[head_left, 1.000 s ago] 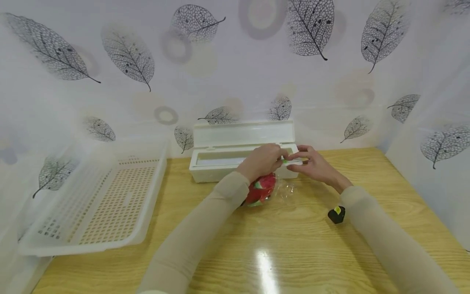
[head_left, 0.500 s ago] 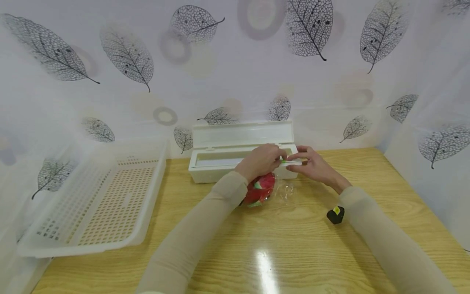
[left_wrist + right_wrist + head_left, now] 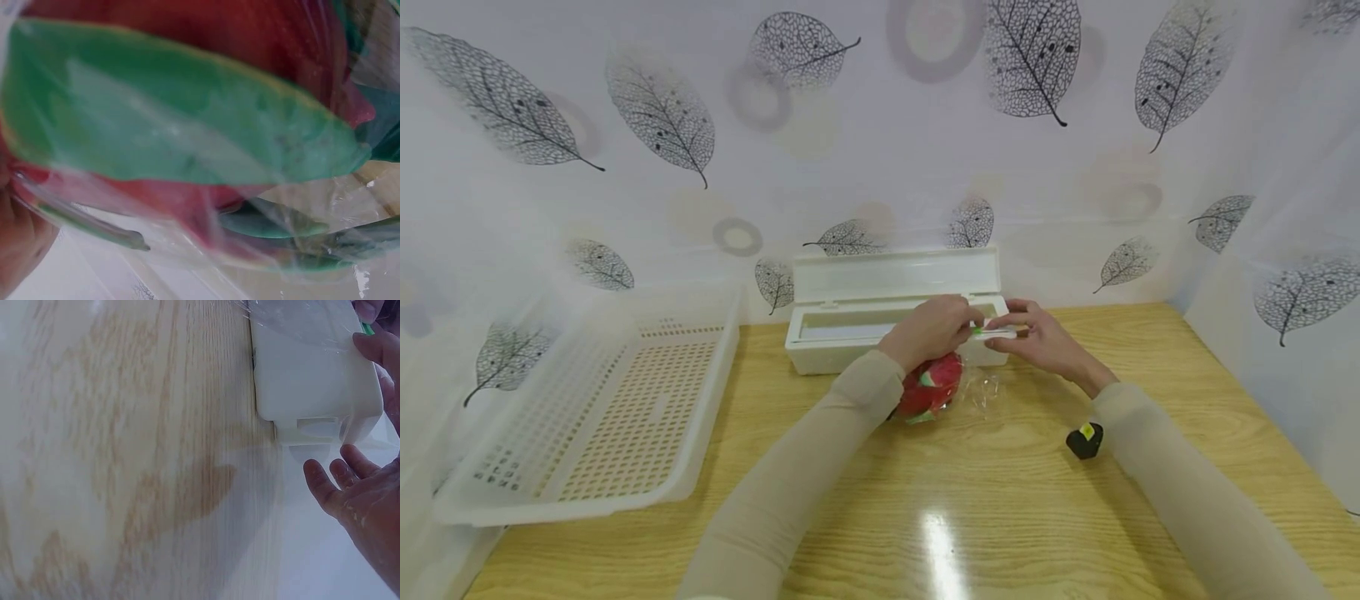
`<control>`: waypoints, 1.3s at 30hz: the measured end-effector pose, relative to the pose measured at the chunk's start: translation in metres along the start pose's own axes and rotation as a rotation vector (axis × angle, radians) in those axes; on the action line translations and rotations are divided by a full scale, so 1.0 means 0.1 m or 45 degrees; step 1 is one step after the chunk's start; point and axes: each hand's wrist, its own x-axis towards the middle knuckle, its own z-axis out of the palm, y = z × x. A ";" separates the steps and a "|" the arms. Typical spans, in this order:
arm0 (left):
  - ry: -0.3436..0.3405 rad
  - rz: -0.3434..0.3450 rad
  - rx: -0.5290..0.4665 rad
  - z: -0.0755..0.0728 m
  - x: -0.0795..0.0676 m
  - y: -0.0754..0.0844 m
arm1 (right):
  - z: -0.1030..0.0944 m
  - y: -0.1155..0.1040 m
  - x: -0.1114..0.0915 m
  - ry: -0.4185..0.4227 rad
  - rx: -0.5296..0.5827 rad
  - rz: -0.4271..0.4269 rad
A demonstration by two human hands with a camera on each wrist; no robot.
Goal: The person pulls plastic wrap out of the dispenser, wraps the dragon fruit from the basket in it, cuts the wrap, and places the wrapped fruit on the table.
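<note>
A long white cling film dispenser (image 3: 835, 357) stands at the back of the table, lid (image 3: 895, 275) raised. My left hand (image 3: 931, 329) pinches the small green slide cutter (image 3: 977, 331) near the right end of its front rail. My right hand (image 3: 1048, 342) grips that end, thumb on the front edge; in the right wrist view its other fingers spread below the end. Beneath my left hand lies a red dragon fruit (image 3: 934, 385) with green scales, filling the left wrist view (image 3: 175, 112). Clear film (image 3: 983, 390) covers it and stretches toward the dispenser. My left fingertips are partly hidden.
A white perforated plastic basket (image 3: 703, 425) stands at the left of the wooden table (image 3: 1000, 517). A small black object with a yellow patch (image 3: 1084, 442) lies beside my right forearm. Behind the dispenser hangs a pale leaf-print curtain (image 3: 880, 167).
My left hand and the green slide cutter have shifted very slightly left along the rail. The right hand keeps its hold on the end; dragon fruit and film look unchanged.
</note>
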 end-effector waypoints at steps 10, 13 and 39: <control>0.018 0.057 0.001 0.01 -0.01 -0.04 | 0.01 0.01 0.01 0.001 0.010 0.023; 0.015 0.056 -0.004 0.01 -0.02 -0.05 | 0.03 0.00 0.01 -0.005 0.022 0.031; 0.035 0.026 -0.126 0.01 -0.04 -0.06 | -0.12 -0.15 0.10 -0.063 -0.295 -0.081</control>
